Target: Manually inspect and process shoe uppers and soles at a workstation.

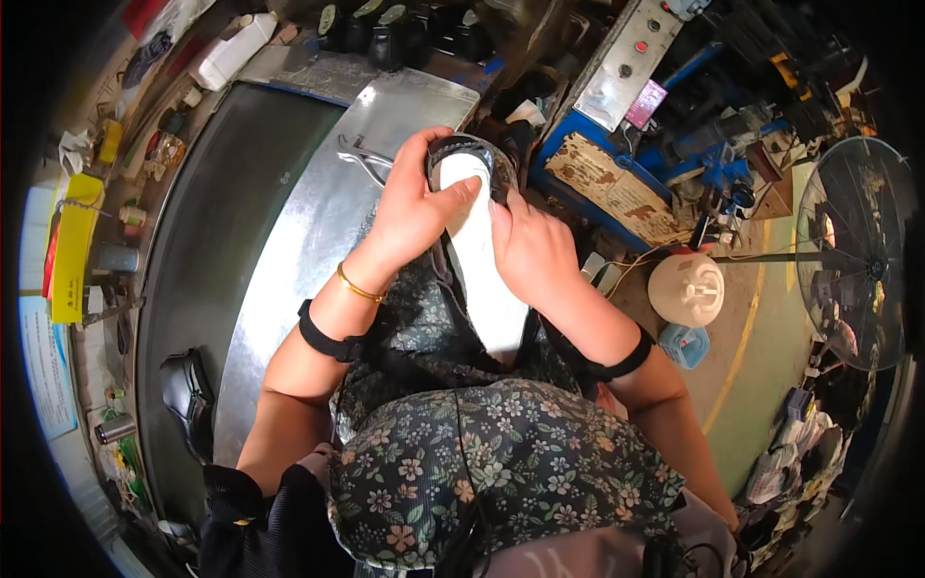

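Note:
In front of my body a dark shoe upper (498,159) is held sole side up, with a long white insole (474,236) showing along it. My left hand (416,202) is wrapped round its far end from the left, and the thumb presses on the white surface. From the right, my right hand (536,249) pinches the dark edge beside the insole; its fingertips are partly hidden under the shoe. The narrower end of the insole points back toward my flowered apron (482,462). Metal pincers (364,160) lie just left of my left hand, on the metal tabletop (279,260).
A dark conveyor belt (226,193) runs along the left, bearing a black shoe (187,397). Several black shoes (390,37) stand at the back. On the right are a blue machine with a control panel (631,63), a cream jug (686,289) and a caged fan (858,255).

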